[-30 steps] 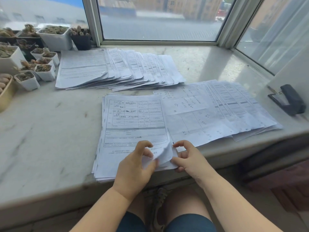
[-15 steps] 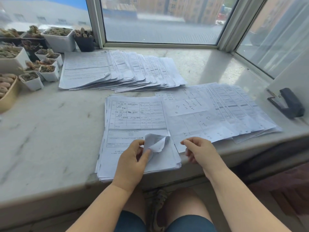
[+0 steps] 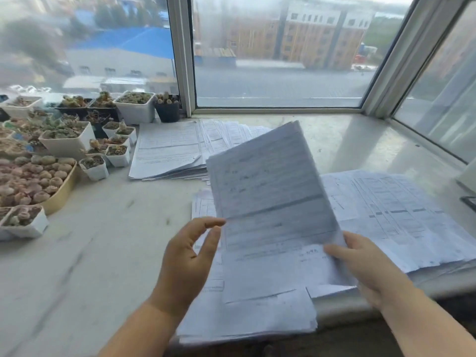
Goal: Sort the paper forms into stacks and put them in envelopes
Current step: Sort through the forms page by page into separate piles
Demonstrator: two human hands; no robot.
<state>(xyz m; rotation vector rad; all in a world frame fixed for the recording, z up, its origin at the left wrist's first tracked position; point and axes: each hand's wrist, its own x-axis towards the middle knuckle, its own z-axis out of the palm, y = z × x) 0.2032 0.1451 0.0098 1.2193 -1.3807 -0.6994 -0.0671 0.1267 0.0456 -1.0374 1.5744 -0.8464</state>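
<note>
Head view: right hand pinches a sheet lifted off the near stack, left hand open beside it; sorting step, next choose the far stack or right stack

Marble windowsill: pale, grey-veined stone slab running along the window, front edge nearest the viewer.

Lying directly on it:
- Near stack of forms, at the front edge, bottom corners overhanging.
- Right spread of forms, fanned, just beside the near stack and reaching the front edge.
- Far spread of forms, fanned, toward the window.
- Small white pots of succulents, clustered at left, just beside the far spread.
- Tan tray of round succulents, far left.
- Dark pot by the window frame.
</note>
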